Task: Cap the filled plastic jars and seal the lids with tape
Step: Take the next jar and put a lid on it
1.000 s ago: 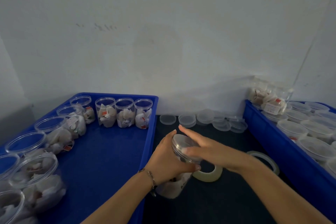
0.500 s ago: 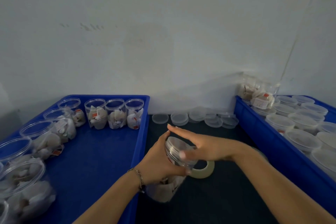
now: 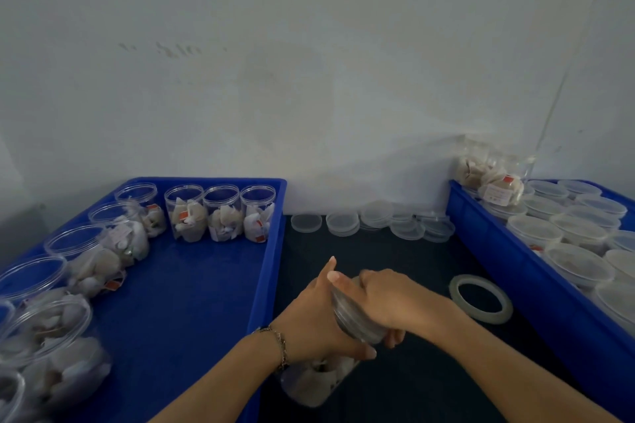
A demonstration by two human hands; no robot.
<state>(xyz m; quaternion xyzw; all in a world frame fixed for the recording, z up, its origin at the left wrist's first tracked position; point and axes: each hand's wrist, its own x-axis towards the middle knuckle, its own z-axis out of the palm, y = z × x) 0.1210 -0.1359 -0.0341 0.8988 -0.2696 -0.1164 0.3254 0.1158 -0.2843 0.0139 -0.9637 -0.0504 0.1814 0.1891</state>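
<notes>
A clear plastic jar filled with white packets leans over the dark mat between two blue trays. My left hand grips the jar's body just below the rim. My right hand wraps over the clear lid on the jar's mouth, fingers curled round its edge. A roll of clear tape lies flat on the mat to the right of my hands, touching neither.
The left blue tray holds several filled jars with no lids. The right blue tray holds several jars with lids on. Loose clear lids lie in a row along the wall.
My right hand went from lying flat over the lid to gripping its edge. The jar came nearer and tilted more. The tape roll, earlier behind my right hand, now shows.
</notes>
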